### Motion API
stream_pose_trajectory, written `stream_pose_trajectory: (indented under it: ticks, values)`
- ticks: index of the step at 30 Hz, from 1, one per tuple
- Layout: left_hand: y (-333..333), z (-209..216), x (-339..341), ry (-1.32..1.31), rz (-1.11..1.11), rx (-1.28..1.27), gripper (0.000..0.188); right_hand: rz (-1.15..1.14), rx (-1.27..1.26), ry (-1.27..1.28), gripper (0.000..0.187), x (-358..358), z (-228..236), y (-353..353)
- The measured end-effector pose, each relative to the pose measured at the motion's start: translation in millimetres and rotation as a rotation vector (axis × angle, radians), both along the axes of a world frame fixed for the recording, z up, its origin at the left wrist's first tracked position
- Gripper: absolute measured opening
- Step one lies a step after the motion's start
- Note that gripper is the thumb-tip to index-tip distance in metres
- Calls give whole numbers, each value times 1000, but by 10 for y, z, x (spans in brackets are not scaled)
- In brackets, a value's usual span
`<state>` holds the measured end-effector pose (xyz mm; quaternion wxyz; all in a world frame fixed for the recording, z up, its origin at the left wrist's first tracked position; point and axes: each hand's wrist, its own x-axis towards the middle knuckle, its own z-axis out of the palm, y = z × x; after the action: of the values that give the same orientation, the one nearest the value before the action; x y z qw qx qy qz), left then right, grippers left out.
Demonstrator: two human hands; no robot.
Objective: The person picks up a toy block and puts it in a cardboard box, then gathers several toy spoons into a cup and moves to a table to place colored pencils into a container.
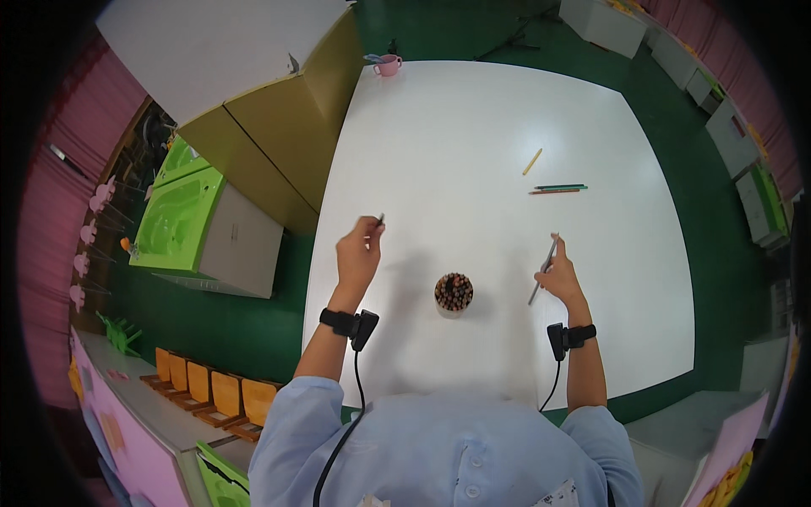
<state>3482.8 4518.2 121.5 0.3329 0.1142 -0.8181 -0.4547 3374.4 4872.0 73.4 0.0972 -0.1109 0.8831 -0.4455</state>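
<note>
My left hand (359, 253) is raised over the left side of the white table (439, 152), its fingertips pinched on a small dark piece (381, 220) too small to name. On the right, my right hand (562, 275) grips a grey pencil (535, 291) that slants upward between its fingers. Between the hands stands a pale round cup (452, 313) packed with upright colored pencils (456, 290). Beyond my right hand lie a green pencil (559, 186) and a reddish-brown pencil (553, 192), side by side. A yellow pencil (532, 161) rests at a slant farther back.
A pink cup (388, 66) sits at the table's far left corner. Tan cabinets (279, 127) adjoin the table's left edge, with a green sink (173, 221) beyond them. Several small wooden chairs (226, 393) line the lower left. Black cables hang from both wrist straps.
</note>
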Motion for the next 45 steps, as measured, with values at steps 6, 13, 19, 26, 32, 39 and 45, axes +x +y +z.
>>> stream_pose_trajectory:
  ticks: [6, 13, 19, 26, 32, 39, 45]
  values:
    - [392, 585, 362, 259, -224, 566, 13, 75, -810, -17, 29, 475, 810, -555]
    - [651, 453, 438, 149, -304, 542, 16, 273, -572, 167, 18, 802, 850, -846]
    - [694, 433, 390, 105, -265, 207, 11, 336, -345, 357, 13, 847, 911, -988]
    - [669, 451, 336, 46, -271, 238, 9, 351, -163, 312, 18, 800, 819, -1044]
    - [701, 505, 313, 87, -355, 32, 9, 272, -277, 447, 42, 877, 897, -1076]
    - [672, 536, 302, 34, -411, 23, 8, 277, -340, 489, 17, 830, 847, -987]
    - [718, 512, 266, 15, -445, -167, 11, 370, -96, 544, 13, 723, 791, -1007]
